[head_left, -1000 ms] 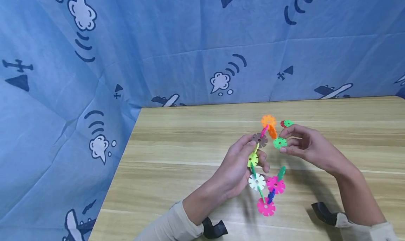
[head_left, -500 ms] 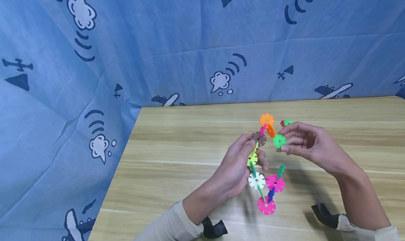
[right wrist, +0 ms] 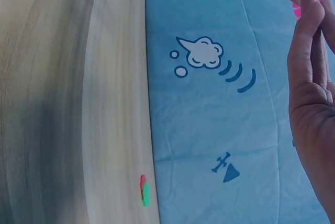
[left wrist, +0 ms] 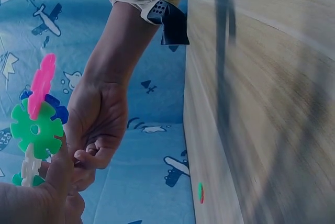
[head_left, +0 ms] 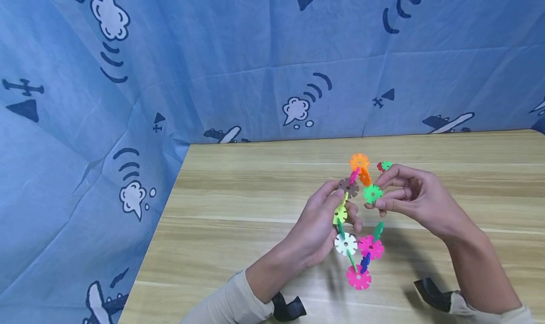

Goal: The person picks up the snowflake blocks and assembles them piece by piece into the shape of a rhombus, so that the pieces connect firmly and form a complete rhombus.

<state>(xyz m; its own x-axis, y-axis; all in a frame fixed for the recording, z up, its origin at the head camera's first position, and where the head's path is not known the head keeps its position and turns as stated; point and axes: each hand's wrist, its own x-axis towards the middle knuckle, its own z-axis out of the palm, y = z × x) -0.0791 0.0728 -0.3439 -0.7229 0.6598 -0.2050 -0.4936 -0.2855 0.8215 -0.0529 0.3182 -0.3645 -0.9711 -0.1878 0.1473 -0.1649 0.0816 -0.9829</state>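
In the head view my left hand (head_left: 312, 227) holds a chain of slotted plastic snowflake discs, thumb near the brown disc (head_left: 348, 188) and the yellow disc (head_left: 340, 215). From there the chain runs up to the orange discs (head_left: 359, 162). Below, it bends through a white disc (head_left: 346, 244) and a pink disc (head_left: 358, 277) to a dark green disc (head_left: 379, 231) at its lower end. My right hand (head_left: 419, 196) pinches a bright green disc (head_left: 373, 194) just under the orange ones; whether they are joined I cannot tell. Fingers hide part of the chain.
Behind my right fingertips, a red and green pair of discs (head_left: 385, 166) lies on the wooden table (head_left: 238, 210). A blue curtain (head_left: 238, 78) with printed planes and clouds hangs along the table's back and left edges. Black straps stick out at both cuffs.
The bright green disc and my right hand have shifted slightly left, closer to the chain. More of the right fingertips shows below the disc. My left hand and chain have barely moved.
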